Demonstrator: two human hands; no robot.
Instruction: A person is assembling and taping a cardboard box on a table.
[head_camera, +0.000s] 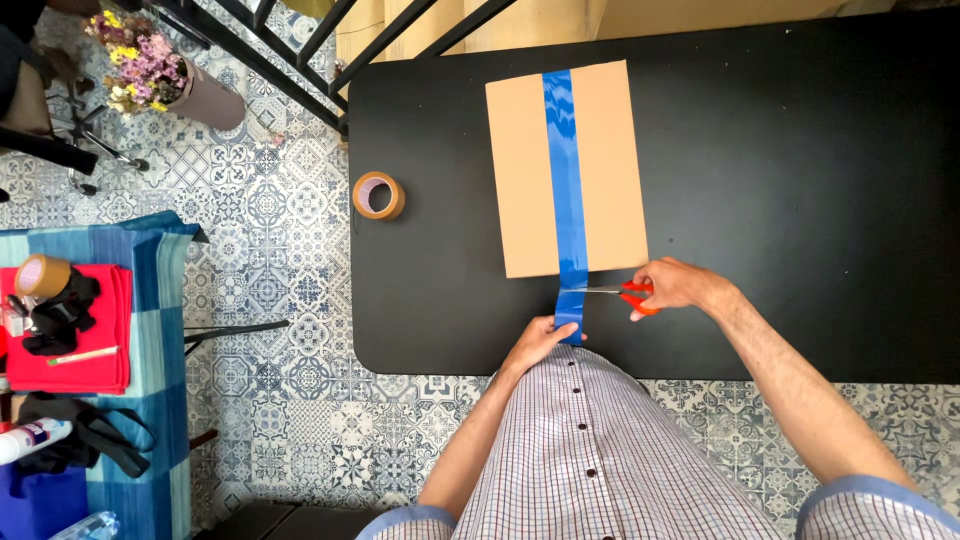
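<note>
Running lengthwise down the cardboard box (567, 168) and off its near edge, the blue tape (567, 200) is pinched taut at its end by the left hand (541, 341), while the right hand (677, 286) grips orange-handled scissors (622, 293) crossing it.

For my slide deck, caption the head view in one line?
Right hand snips blue tape with orange scissors below a cardboard box; left hand holds it taut.

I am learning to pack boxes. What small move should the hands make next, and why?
Probably close the scissors: the right hand has their blades at the blue tape just past the cardboard box edge, while the left hand holds the free end.
</note>
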